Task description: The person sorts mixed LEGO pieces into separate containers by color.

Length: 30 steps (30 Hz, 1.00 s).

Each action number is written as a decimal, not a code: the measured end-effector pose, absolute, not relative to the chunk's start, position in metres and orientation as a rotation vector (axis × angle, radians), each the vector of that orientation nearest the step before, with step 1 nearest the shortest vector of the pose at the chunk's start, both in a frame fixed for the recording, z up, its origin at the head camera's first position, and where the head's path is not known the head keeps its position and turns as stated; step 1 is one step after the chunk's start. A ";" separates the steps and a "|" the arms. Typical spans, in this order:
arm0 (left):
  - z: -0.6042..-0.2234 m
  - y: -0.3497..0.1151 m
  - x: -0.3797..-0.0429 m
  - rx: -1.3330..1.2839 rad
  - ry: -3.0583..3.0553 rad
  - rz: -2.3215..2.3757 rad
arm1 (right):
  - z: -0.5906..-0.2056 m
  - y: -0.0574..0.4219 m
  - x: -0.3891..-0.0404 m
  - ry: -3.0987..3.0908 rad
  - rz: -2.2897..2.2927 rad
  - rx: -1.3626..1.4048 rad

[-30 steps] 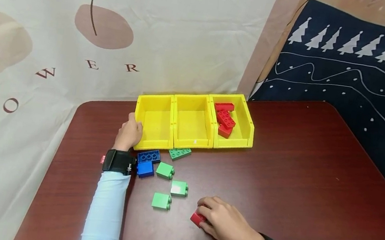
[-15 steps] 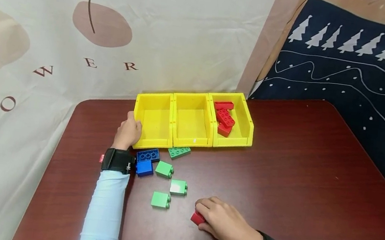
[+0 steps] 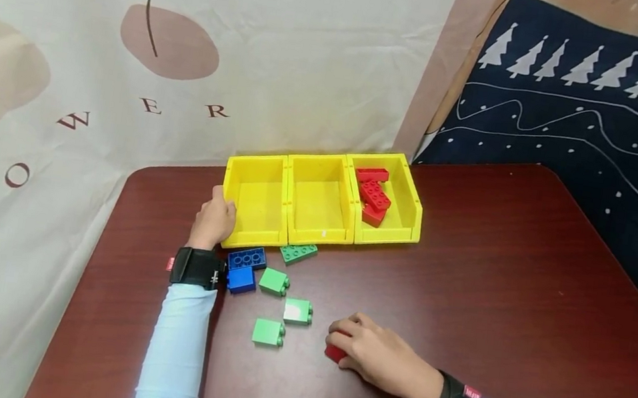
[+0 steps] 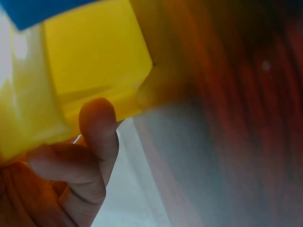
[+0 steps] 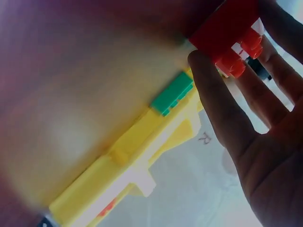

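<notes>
The right hand (image 3: 379,358) pinches a red Duplo-style brick (image 3: 334,353) — yellow bins (image 3: 318,205), gripped by the left hand (image 3: 213,219), stand beyond, along the far edge of the table (image 3: 495,283).

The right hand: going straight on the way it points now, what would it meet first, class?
Probably the nearest light green brick, ahead of the red brick that the right hand holds; height is hard to judge, so it might pass over.
</notes>
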<state>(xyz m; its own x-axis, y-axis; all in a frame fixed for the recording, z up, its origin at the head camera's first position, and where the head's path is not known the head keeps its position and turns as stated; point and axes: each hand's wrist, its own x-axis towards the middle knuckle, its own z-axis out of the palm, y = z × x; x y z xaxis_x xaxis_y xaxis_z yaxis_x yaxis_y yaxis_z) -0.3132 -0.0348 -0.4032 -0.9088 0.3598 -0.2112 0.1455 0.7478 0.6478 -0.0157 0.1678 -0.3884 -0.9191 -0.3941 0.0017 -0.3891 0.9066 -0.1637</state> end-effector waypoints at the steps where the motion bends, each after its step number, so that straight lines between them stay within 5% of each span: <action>1: -0.403 -0.035 -0.313 0.388 2.622 0.935 | -0.387 0.172 -0.019 3.045 -0.282 -0.622; 16: -0.403 -0.036 -0.312 0.364 2.601 0.966 | -0.304 0.275 -0.138 3.106 -0.475 -0.011; 30: -0.404 -0.036 -0.315 0.391 2.618 0.939 | -0.316 0.304 -0.209 2.880 -0.544 0.423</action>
<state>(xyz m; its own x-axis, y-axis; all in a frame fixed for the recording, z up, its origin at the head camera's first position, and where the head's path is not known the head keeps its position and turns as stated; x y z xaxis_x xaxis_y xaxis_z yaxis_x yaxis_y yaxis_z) -0.3151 -0.0355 -0.4044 -0.9073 0.3619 -0.2140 0.1435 0.7451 0.6514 -0.2089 0.3038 -0.3159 -0.9432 0.2428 -0.2269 0.3088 0.8926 -0.3285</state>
